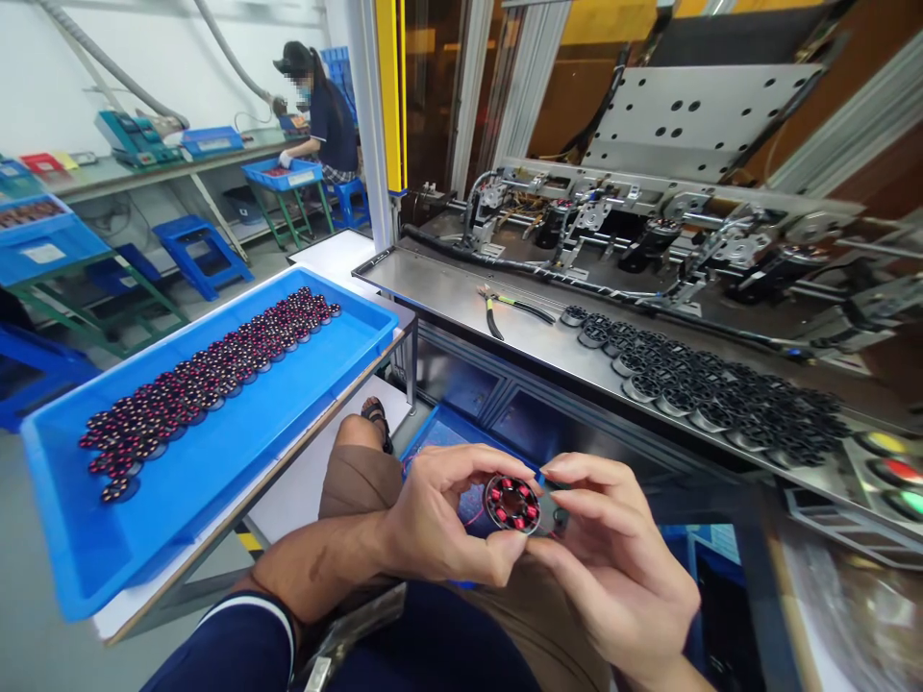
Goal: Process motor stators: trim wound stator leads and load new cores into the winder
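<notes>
Left fingers point(500, 555) clamped the ring point(506, 515), though whether right fingers point(586, 504) just beside it gripped too was unclear, and light pressure clear of its coils point(532, 515) seemed wisest

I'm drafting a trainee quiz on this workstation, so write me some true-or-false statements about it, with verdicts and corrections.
1. The left hand grips a red-wound stator. True.
2. The pliers lie in the blue tray. False: the pliers lie on the metal ledge.
3. Rows of stators lie in the blue tray. True.
4. The background co-worker is bareheaded. False: the co-worker wears a dark cap.
5. Dark ring-shaped parts are heaped on the metal ledge. True.
</notes>
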Demonstrator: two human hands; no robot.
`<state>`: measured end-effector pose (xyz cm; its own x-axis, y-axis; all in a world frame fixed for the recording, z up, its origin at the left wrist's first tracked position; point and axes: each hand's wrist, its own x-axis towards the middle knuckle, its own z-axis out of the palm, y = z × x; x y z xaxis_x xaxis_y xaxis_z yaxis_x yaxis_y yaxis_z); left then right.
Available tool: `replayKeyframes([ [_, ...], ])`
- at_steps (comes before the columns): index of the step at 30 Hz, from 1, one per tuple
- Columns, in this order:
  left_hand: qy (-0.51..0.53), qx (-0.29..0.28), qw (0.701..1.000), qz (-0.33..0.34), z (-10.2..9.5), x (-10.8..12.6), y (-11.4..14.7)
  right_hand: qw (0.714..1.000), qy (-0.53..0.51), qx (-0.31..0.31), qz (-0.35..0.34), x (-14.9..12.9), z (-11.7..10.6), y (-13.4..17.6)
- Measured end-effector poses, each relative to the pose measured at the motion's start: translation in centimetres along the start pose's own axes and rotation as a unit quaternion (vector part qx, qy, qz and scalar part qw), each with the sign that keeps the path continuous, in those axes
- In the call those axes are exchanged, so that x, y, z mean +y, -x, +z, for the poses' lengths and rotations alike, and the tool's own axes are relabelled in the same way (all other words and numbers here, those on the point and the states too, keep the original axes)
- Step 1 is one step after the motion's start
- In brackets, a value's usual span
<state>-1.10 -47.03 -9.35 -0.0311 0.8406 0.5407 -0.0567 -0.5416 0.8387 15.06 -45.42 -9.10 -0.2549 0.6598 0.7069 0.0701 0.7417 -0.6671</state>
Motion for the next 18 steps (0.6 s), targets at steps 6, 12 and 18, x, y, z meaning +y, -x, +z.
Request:
replayKeyframes([
  [6, 0.001, -0.001, 1.000, 0.005, -0.2, -0.1, 0.0, 0.999, -0.028, 0.001, 0.026, -0.5, 0.4, 0.3],
  [12, 0.056, -0.003, 0.997, -0.057, -0.2, 0.1, 0.3, 0.998, -0.049, -0.033, 0.003, 0.4, -0.3, 0.3],
  [18, 0.145, -0.098, 0.968, -0.182, -1.1, 0.1, 0.5, 0.982, -0.092, -0.164, -0.025, 0.6, -1.7, -2.6],
])
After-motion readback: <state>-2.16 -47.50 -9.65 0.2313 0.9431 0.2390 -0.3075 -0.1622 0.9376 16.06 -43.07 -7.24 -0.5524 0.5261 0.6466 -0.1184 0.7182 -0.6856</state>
